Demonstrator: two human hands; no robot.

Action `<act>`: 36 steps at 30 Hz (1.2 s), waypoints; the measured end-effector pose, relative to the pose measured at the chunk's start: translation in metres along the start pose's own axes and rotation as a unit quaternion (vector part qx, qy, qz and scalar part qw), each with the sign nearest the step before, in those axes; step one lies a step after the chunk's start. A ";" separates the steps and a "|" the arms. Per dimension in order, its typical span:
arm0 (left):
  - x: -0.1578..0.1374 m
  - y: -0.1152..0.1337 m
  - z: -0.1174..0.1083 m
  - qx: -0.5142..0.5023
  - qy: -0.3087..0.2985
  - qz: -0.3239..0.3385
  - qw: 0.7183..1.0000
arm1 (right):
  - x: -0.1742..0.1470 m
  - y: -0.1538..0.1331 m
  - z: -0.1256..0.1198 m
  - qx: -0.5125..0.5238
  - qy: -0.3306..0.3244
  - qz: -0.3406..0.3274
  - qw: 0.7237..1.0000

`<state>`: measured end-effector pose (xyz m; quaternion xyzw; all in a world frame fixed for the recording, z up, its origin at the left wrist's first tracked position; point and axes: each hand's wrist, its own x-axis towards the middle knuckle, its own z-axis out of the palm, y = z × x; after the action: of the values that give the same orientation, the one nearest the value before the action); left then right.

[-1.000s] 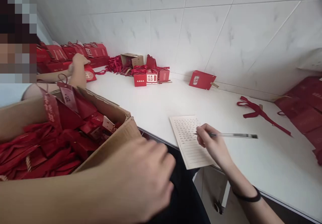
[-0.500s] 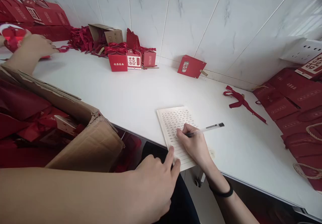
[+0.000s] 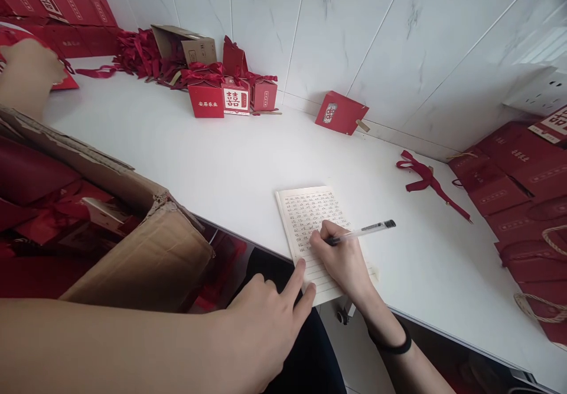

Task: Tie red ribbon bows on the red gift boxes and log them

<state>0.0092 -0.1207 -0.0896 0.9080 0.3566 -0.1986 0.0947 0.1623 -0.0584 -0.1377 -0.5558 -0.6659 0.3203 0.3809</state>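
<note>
A lined notebook (image 3: 316,282) lies at the front edge of the white table, its upper part covered with rows of handwritten characters. My right hand (image 3: 343,258) pinches a pen (image 3: 365,230) with a clear barrel and black cap end; its tip is hidden by the fingers, over the page. My left hand (image 3: 270,323) rests at the notebook's lower left edge. Its index finger and thumb are stretched apart, touching the page margin, while the other fingers curl loosely underneath.
An open cardboard box (image 3: 146,258) of red packages stands at left. Behind it another person's hand (image 3: 33,69) is at a red box. Small red gift boxes (image 3: 206,100), a red card (image 3: 341,113), a red ribbon (image 3: 427,178) and stacked red boxes (image 3: 514,169) lie around the table (image 3: 248,163).
The view has shifted slightly. At far left the other person's hand has moved left, with a red box now beneath it. My hands stay at the notebook, the pen nearly unmoved.
</note>
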 end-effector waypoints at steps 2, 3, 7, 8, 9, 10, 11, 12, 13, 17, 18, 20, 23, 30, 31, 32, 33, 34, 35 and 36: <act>-0.001 0.000 0.001 0.000 0.010 -0.004 1.000 | 0.001 0.000 0.000 -0.002 0.001 -0.006 1.000; -0.001 0.001 0.002 -0.002 0.020 -0.008 1.000 | 0.001 0.000 0.001 -0.001 -0.001 -0.011 1.000; -0.002 0.002 -0.001 -0.001 0.028 -0.013 1.000 | 0.001 0.000 0.001 -0.002 0.006 -0.018 1.000; -0.002 0.002 -0.002 0.003 0.021 -0.013 1.000 | 0.001 -0.001 0.001 -0.004 0.007 -0.017 1.000; -0.002 0.002 -0.004 0.007 0.012 -0.012 1.000 | 0.001 -0.001 0.001 -0.005 0.008 -0.016 1.000; -0.003 0.002 -0.005 0.010 0.004 -0.013 1.000 | 0.001 -0.001 0.001 -0.005 0.008 -0.014 1.000; -0.003 0.002 -0.006 0.012 0.002 -0.013 1.000 | 0.001 -0.001 0.001 -0.004 0.009 -0.012 1.000; -0.004 0.001 -0.007 0.011 0.005 -0.014 1.000 | 0.001 -0.001 0.001 -0.004 0.010 -0.013 1.000; -0.005 0.001 -0.007 0.008 0.011 -0.012 1.000 | 0.002 -0.001 0.001 -0.005 0.012 -0.016 1.000; -0.007 -0.001 -0.011 0.010 0.020 0.001 1.000 | 0.001 0.001 0.000 0.015 0.014 -0.009 1.000; -0.007 0.000 -0.012 0.014 0.012 0.001 1.000 | 0.000 0.002 -0.001 0.031 0.027 0.000 0.999; -0.005 0.001 -0.012 0.018 -0.012 -0.001 1.000 | -0.001 0.003 -0.002 0.073 0.062 0.021 0.995; 0.003 0.001 -0.004 0.002 -0.039 -0.019 0.999 | 0.000 0.005 0.000 0.129 0.071 0.034 0.988; 0.019 -0.022 0.012 -0.010 0.037 0.013 0.999 | 0.034 -0.002 -0.013 -0.084 0.072 -0.157 0.981; 0.020 -0.024 0.010 -0.007 0.043 0.005 0.999 | 0.041 0.000 -0.017 -0.121 0.082 -0.190 0.971; 0.020 -0.026 0.007 -0.004 0.047 -0.011 0.999 | 0.048 0.003 -0.020 -0.156 0.091 -0.220 0.959; 0.019 -0.028 0.004 -0.002 0.045 -0.030 0.999 | 0.055 0.008 -0.023 -0.187 0.092 -0.245 0.947; 0.018 -0.029 0.000 0.000 0.042 -0.046 0.998 | 0.061 0.015 -0.024 -0.212 0.087 -0.262 0.938; 0.015 -0.031 -0.004 0.003 0.039 -0.056 0.998 | 0.066 0.022 -0.023 -0.230 0.076 -0.273 0.931; 0.013 -0.032 -0.007 0.009 0.039 -0.058 0.997 | 0.070 0.030 -0.022 -0.242 0.061 -0.276 0.928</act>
<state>-0.0018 -0.0876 -0.0894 0.8936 0.4105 -0.1710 0.0609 0.1901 0.0159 -0.1415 -0.4433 -0.8259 -0.0028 0.3483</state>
